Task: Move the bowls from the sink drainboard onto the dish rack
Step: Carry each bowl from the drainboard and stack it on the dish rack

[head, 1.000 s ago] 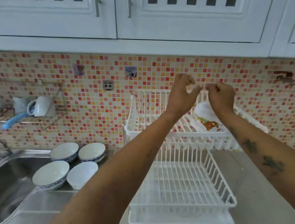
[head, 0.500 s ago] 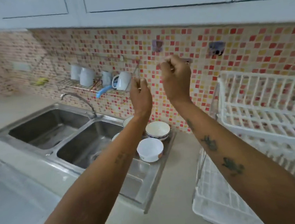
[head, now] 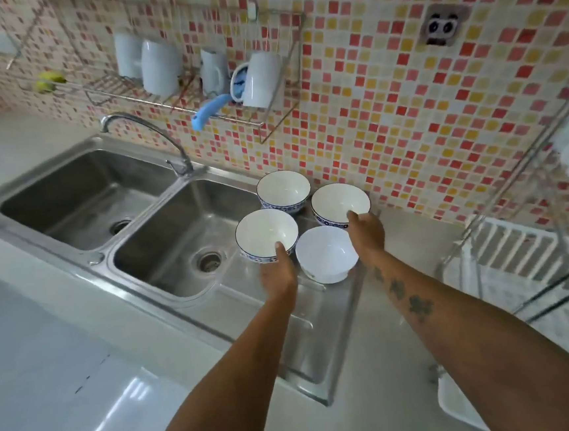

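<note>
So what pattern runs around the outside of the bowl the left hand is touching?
A blue patterned band on the white ceramic bowl, under the left hand; head view.

Four white bowls (head: 326,253) upright on drainboard (head: 321,332) (three blue-rimmed)

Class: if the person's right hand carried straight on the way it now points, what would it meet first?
The right hand already touches the near rim of the blue-patterned bowl at the back right; it would probably push into that.
</note>
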Available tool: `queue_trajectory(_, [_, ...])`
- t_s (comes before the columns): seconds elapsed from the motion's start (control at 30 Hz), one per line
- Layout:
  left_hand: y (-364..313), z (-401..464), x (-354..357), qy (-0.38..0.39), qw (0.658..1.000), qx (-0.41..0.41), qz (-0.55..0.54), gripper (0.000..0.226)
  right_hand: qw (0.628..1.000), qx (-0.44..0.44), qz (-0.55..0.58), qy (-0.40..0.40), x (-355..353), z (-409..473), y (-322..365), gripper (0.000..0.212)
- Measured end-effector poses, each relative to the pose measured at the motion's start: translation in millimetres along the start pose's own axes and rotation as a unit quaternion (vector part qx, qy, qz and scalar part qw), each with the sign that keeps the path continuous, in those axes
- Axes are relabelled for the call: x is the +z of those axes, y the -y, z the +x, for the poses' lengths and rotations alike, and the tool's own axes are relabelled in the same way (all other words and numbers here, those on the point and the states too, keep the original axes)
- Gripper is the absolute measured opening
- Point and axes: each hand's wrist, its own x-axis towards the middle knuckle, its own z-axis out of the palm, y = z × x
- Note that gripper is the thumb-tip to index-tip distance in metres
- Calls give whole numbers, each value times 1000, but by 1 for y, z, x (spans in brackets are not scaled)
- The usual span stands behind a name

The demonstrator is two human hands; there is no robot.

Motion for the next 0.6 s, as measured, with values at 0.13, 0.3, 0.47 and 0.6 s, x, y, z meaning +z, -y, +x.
queue_trajectory(0.13, [32,17,25,58,996,57,26,50,999,53,-8,-2,8,19,-29,43])
queue_trajectory(0.3, [42,26,57,57,998,-16,-24,69,991,113,63,36,23,26,-46,27])
queue_trajectory(0.47, [36,31,65,34,998,-40,27,58,982,155,101,26,39,24,-49,34])
queue_trajectory(0.6, [25,28,66,41,997,-66,-14,51,981,165,100,18,42,23,-48,39])
